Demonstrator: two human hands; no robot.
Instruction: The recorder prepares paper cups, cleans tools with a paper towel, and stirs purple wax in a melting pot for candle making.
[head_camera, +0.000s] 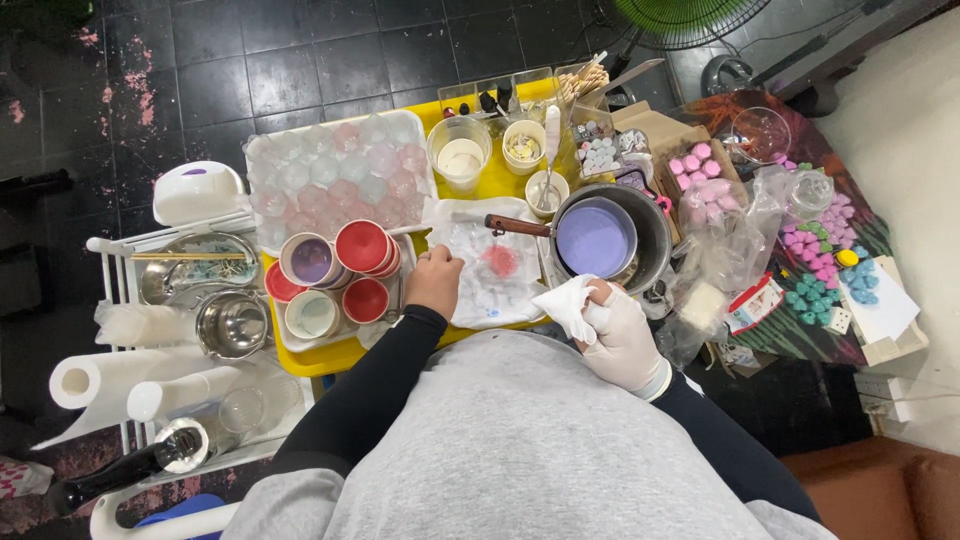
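the gloved right hand (624, 342) pinches a crumpled white tissue (567, 305) between thumb and fingers, just at the near rim of the grey metal saucepan with a brown wooden handle (650, 240). the saucepan holds a smooth lilac liquid (595, 238), and the tissue sits so near the rim that it seems ready for wiping drips, though it does not touch the liquid.

the bare left hand (434, 281) lies on the white sheet with a red stain (497, 265). its fingers are curled and pressed down on the left edge, holding nothing; it looks like it keeps the sheet flat and in place on the yellow tray table (320, 358).

left of this hand stand the round cups with red and lilac insides (340, 275), close together on a white tray so they stay within easy reach. behind them is the clear plastic mould tray with pale pink and white rounded pieces (340, 175). the clear measuring cup with white content (460, 152) and a small white cup (524, 145) stand at the far side of the table.

on the right, the small pink, purple and teal shaped pieces (825, 265) lie apart from the wet work; i cannot see well what the shapes are. a white paper towel roll (95, 380) lies on the left trolley.
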